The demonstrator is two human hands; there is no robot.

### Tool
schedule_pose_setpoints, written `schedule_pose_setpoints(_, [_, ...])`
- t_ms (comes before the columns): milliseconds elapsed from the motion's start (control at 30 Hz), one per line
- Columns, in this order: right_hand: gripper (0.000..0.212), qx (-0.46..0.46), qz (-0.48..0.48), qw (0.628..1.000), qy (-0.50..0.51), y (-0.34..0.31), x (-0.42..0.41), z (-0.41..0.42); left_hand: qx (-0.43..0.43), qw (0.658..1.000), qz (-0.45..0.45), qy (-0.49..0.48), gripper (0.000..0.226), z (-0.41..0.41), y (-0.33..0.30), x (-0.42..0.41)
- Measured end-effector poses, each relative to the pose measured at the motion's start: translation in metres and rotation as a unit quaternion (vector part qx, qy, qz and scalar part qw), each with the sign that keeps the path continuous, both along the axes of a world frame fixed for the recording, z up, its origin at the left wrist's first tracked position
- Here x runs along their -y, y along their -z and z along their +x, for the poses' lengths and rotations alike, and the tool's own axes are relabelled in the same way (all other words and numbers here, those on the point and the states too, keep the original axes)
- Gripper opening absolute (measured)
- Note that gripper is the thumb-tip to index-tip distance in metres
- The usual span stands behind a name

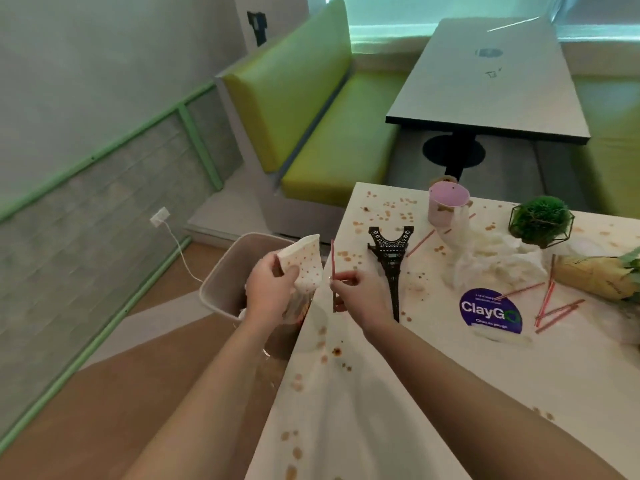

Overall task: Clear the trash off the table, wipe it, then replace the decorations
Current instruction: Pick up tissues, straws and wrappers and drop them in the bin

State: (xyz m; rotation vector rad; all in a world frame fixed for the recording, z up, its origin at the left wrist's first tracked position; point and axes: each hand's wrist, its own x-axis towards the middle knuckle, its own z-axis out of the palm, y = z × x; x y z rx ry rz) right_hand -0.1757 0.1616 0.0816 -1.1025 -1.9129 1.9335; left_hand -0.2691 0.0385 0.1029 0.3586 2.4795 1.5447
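My left hand [272,289] grips a white paper cup with red dots [304,263], tilted over the open beige bin [221,275] beside the table. My right hand [356,292] pinches a red straw [332,261] upright at the table's left edge. The white table [398,393] is spattered with brown stains. On it lie a black Eiffel Tower model [391,261], crumpled white tissues [485,258], several loose red straws [550,306], a pink cup [446,204], a green ball plant in a wire frame [540,220] and a wrapped bouquet [595,275].
A purple round "ClayGo" sticker [490,311] sits on the table. Behind stand a green bench [311,109] and a second grey table [491,81]. A white cable [180,251] runs from a wall socket down to the wooden floor at the left.
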Motion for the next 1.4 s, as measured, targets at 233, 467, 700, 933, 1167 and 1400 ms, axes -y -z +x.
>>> schedule_pose_setpoints(233, [0.016,0.021,0.075,0.995,-0.062,-0.006,0.047,-0.073,-0.050,0.991,-0.074,-0.101,0.030,-0.052,-0.001,0.057])
schedule_pose_setpoints(467, [0.014,0.084,0.119,0.985,-0.095,0.002,0.054,-0.102,0.004,0.978,-0.207,-0.040,0.056,-0.080,0.020,0.060])
schedule_pose_setpoints(700, [0.014,0.059,0.075,0.993,-0.075,0.002,0.027,-0.082,-0.014,0.983,-0.182,0.017,0.032,-0.070,0.022,0.032])
schedule_pose_setpoints(933, [0.018,0.037,0.056,0.998,0.008,0.000,-0.032,-0.025,-0.017,0.988,-0.109,0.107,0.017,-0.023,0.007,-0.040])
schedule_pose_setpoints(1167, [0.018,0.073,0.058,0.992,0.090,0.013,-0.096,0.055,-0.002,0.963,-0.142,0.229,0.016,0.046,0.025,-0.127])
schedule_pose_setpoints(1400, [0.015,0.115,0.056,0.981,0.146,0.040,-0.156,0.128,0.042,0.938,-0.176,0.296,0.021,0.105,0.060,-0.190])
